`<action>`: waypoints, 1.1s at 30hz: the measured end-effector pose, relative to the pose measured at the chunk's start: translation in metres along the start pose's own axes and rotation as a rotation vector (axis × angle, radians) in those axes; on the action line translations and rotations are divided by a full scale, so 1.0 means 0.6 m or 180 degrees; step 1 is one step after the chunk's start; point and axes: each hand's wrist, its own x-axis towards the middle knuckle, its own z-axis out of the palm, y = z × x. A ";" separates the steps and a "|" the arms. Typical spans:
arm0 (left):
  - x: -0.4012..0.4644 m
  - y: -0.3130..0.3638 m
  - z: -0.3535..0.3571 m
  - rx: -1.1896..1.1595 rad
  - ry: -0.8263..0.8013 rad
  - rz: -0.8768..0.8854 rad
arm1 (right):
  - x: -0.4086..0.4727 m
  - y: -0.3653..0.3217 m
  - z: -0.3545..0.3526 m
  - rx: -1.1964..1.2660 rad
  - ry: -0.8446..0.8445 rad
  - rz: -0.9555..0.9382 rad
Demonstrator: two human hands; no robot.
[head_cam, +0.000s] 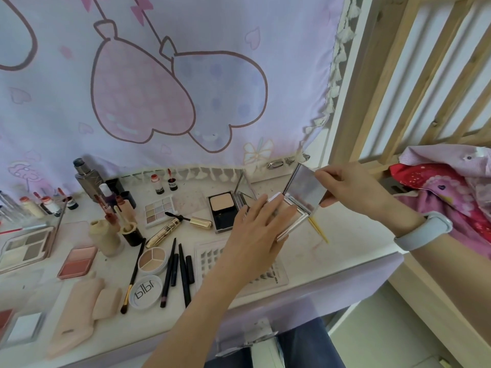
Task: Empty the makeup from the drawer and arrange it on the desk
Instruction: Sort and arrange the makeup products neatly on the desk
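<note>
- The left hand (256, 229) is lying flat, fingers straight, pressing on the base of a silver compact (295, 205) that is sitting on the desk (353, 251) towards its right end.
- The right hand (345, 187) is pinching the far edge of the compact's raised mirror lid, holding it open and upright.
- A thin yellow stick (318, 231) is poking out from under the compact's near corner.
- Just left of the compact an open powder case (225, 208) is lying, its own mirror standing behind it.
- A clear sheet of false lashes (212, 254) is lying under the left forearm, partly hidden by it.
- Further left are crowding a gold mascara tube (163, 232), an eyeshadow palette (159, 211), dark pencils (182, 269), a round three-shade pot (152, 260) with its lid (146, 292), and a blush palette (77, 262).
- Bottles (85, 176) are standing along the back, against the hanging cloth (159, 88).
- A grey band (425, 231) is sitting on the right wrist.
</note>
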 end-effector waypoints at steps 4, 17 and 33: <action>0.011 0.013 0.007 0.0245 -0.0202 -0.0034 | 0.008 0.027 -0.002 0.0497 0.0182 0.0302; 0.084 0.058 0.047 -0.0147 -0.1391 -0.0206 | 0.112 0.085 0.038 0.0654 0.0715 0.0465; 0.084 0.072 0.044 -0.0238 -0.2273 0.0002 | 0.134 0.129 0.047 0.1330 0.0735 0.0982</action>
